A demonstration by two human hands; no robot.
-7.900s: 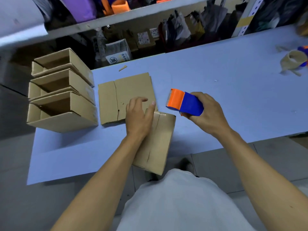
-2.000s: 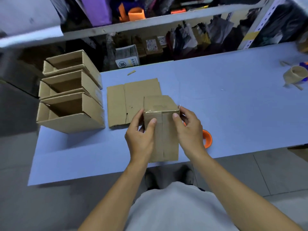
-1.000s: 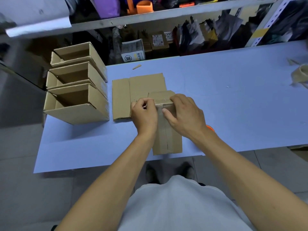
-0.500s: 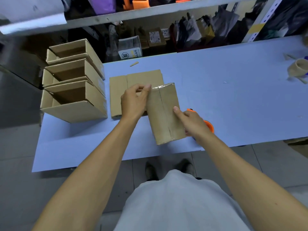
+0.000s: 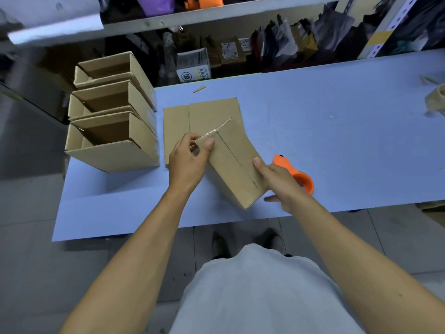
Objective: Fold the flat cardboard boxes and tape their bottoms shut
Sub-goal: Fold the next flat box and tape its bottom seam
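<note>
Box (image 5: 231, 162) gripped in left hand (image 5: 189, 160) and right hand (image 5: 279, 183), long axis diagonal, taped end far-left.

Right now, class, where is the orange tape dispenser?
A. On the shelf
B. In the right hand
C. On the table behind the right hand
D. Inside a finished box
C: the orange tape dispenser lies on the table just behind the right hand, which holds the box.

Blue table (image 5: 337, 141) — cluttered shelves (image 5: 216, 13) behind
</note>
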